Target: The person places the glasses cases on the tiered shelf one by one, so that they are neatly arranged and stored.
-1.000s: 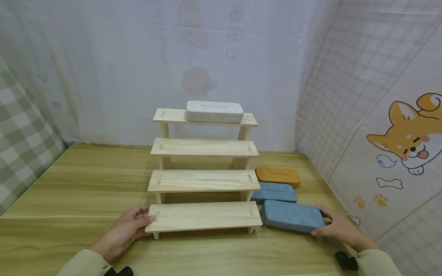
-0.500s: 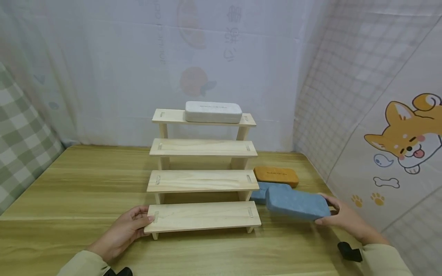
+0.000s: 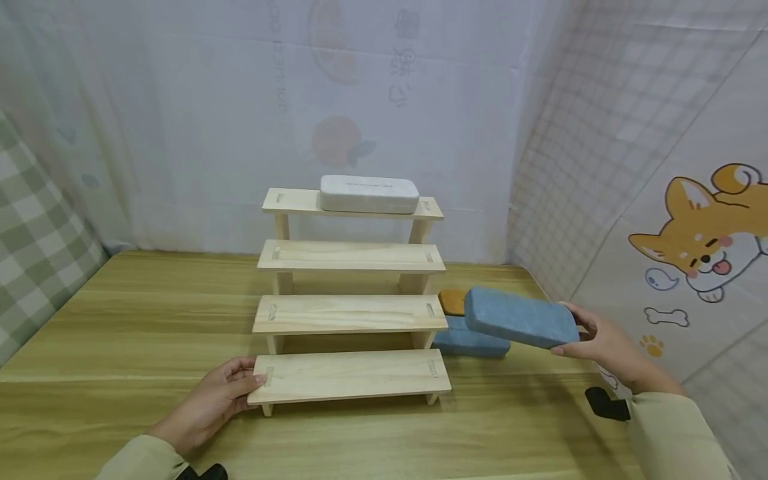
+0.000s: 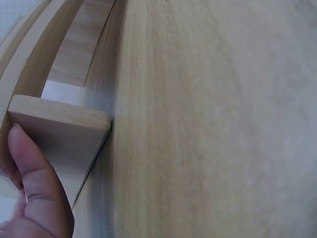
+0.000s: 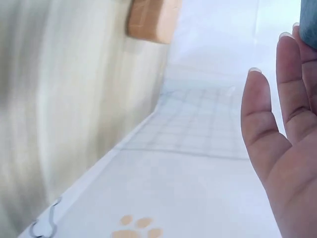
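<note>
My right hand [image 3: 606, 350] holds a blue glasses case [image 3: 522, 319] by its right end, lifted and tilted above the table, with thumb and fingers at opposite edges. A corner of that blue case [image 5: 309, 25] shows in the right wrist view beside the fingers. My left hand [image 3: 210, 403] pinches the left end of the lowest step of a pale wooden four-step display stand [image 3: 351, 377]. The left wrist view has a finger [image 4: 37, 178] against that board beside its support leg. A white glasses case [image 3: 369, 195] lies on the top step.
Right of the stand, a second blue case [image 3: 471, 341] lies on the wooden table [image 3: 360, 443], partly under the raised one. Behind it an orange case [image 3: 451, 302] is mostly covered. A pale curtain [image 3: 210, 133] hangs at the back, with a dog-print cloth [image 3: 600, 200] on the right.
My right hand has lifted the blue glasses case off the table and carried it up and away from me; its left end now overlaps the orange case. The left hand stays on the step.
</note>
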`<state>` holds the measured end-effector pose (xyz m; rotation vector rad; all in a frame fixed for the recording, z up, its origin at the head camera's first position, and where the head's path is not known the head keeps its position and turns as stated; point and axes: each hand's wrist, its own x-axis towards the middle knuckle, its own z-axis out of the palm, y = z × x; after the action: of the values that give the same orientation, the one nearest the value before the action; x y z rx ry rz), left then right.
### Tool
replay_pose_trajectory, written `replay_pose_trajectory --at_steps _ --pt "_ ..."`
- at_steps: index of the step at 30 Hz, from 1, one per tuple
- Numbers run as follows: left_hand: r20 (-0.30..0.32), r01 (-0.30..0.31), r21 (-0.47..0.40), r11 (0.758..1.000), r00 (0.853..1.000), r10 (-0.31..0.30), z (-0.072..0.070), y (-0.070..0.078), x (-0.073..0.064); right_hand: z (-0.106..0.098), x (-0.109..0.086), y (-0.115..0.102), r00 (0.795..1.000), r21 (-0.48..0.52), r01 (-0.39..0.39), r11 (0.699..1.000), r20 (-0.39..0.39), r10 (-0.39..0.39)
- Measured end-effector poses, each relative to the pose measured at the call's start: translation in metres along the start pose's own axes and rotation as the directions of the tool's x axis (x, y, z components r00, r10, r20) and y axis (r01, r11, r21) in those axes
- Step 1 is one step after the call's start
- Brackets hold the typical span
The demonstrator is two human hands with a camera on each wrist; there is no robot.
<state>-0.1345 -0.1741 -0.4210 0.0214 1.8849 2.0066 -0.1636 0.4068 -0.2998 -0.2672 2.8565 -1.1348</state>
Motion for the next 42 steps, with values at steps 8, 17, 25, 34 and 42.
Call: replay_pose_trajectory --at_steps 8,17,25,34,42 --pt "0.0 0.001 0.001 1.0 1.0 -0.001 -0.001 0.001 -0.001 -0.004 0.02 -0.029 0.999 -0.019 0.018 1.0 0.026 -0.018" --pt "-0.001 0.007 0.001 1.0 1.0 -0.007 0.0 0.001 0.0 0.003 0.041 -0.05 0.999 0.024 0.011 1.0 0.051 -0.012" --pt "-0.007 0.006 0.002 1.0 1.0 -0.006 0.001 0.001 0.0 0.009 0.058 -0.065 0.998 0.014 0.027 1.0 0.056 -0.028" --pt "-0.008 0.007 0.015 1.0 1.0 -0.007 0.0 0.0 -0.001 0.018 0.079 -0.089 0.997 0.005 0.02 1.0 0.073 -0.02" --pt "-0.008 0.01 0.014 1.0 1.0 -0.01 0.001 0.0 0.0 0.031 0.096 -0.106 0.995 0.047 0.046 0.998 0.083 -0.05"
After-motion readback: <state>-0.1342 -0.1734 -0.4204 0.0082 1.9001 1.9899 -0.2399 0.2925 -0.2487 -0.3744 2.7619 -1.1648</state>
